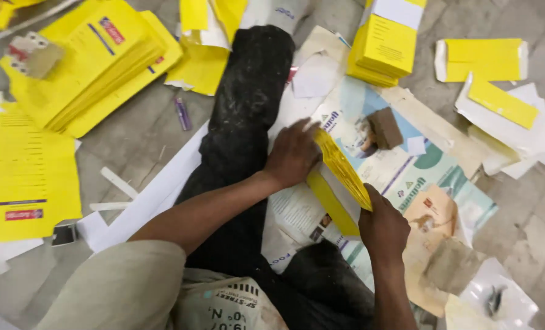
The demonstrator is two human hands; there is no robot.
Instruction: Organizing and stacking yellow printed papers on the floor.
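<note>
While both hands grip a bundle of yellow envelopes [341, 174] on edge over a printed poster sheet [407, 177] on the floor, the left hand [292, 154] clasps its far end and the right hand [382, 226] its near end. A brown block [385, 128] lies just right of the bundle, a black-trousered leg [242, 116] just left. More yellow stacks [89, 61] sit far left and far right [385, 43].
</note>
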